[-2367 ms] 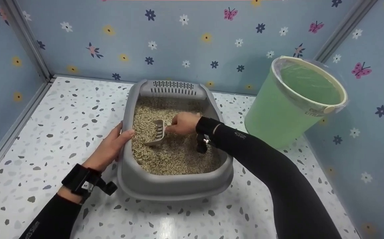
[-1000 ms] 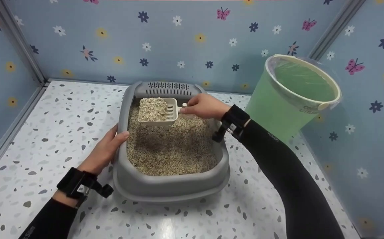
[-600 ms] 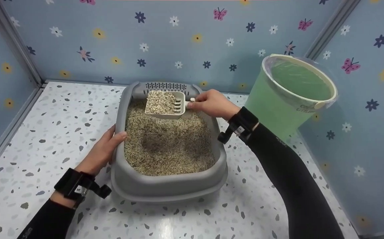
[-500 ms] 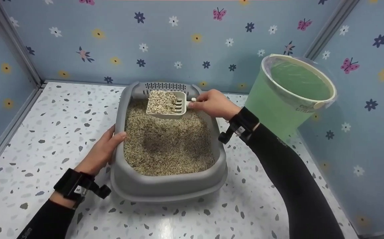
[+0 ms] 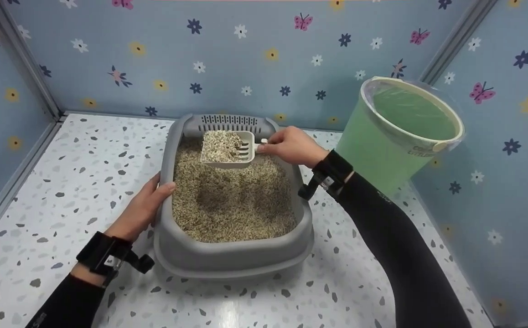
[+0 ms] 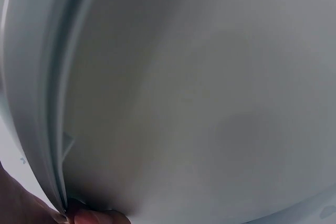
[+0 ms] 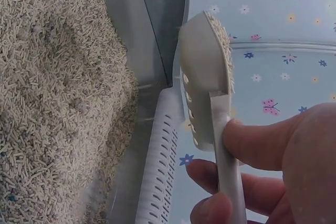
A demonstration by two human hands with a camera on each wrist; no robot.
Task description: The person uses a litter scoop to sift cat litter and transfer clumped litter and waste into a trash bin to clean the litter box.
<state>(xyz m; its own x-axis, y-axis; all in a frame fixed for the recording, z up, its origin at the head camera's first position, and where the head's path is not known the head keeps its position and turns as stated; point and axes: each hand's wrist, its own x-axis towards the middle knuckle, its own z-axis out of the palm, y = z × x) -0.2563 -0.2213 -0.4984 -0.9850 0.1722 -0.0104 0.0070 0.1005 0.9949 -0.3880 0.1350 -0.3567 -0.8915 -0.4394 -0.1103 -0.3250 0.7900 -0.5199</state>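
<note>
A grey litter box (image 5: 234,259) stands on the floor, filled with tan pellet litter (image 5: 232,218). My right hand (image 5: 293,145) grips the handle of a pale slotted litter scoop (image 5: 245,159), held level above the far part of the box. Pellets are heaped in the scoop, leaving the slots by the handle bare. The right wrist view shows the scoop (image 7: 202,56) from its underside, with thumb and fingers round the handle. My left hand (image 5: 143,205) holds the box's left rim, thumb on top. In the left wrist view, the box wall (image 6: 199,98) fills most of the picture.
A green bin (image 5: 378,150) with a cream rim and a clear liner stands on the right. Blue flower-patterned panels (image 5: 227,54) enclose the back and sides. The speckled floor (image 5: 86,173) extends around the box.
The scoop has come up out of the litter, turned level with pellets heaped in it, and moved toward the box's far end. My left hand has stayed on the rim.
</note>
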